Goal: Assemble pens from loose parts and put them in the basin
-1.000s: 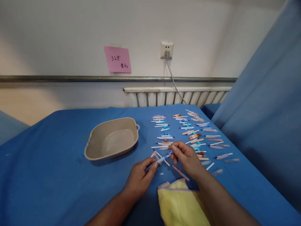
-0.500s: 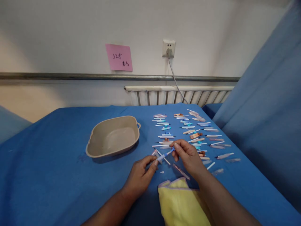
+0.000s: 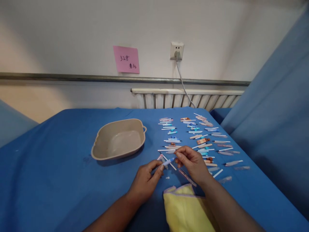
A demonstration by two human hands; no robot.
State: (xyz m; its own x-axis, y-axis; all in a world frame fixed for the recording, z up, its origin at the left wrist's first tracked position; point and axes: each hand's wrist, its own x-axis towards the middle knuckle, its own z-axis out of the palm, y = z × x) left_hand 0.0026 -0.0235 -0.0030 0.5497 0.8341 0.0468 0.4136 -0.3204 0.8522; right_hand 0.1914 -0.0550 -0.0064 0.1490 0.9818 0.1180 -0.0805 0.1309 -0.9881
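Note:
My left hand [image 3: 145, 178] is closed around the lower part of a light blue pen [image 3: 168, 161], which slants up to the right. At its upper end my right hand [image 3: 193, 162] pinches with thumb and forefinger; the fingertips hide that end. Beneath the pen lie a white stick [image 3: 173, 166] and a clear, pink-tipped pen part [image 3: 160, 157]. A tiny white piece [image 3: 167, 177] rests just below. Under my right wrist lies a thin dark pinkish pen part [image 3: 187, 177].
A beige plastic basin [image 3: 118, 156] stands left on the blue cloth [image 3: 60, 167]. Rows of pen parts and white refills [image 3: 193, 132] cover the right side. A folded yellow cloth [image 3: 185, 209] lies in front. Behind are a metal rail [image 3: 96, 78] and a plugged-in socket [image 3: 177, 51].
The pale shaft that showed between the pen's barrel and its blue end is out of sight now, and my right fingers sit closer to the barrel. The view has shifted slightly left.

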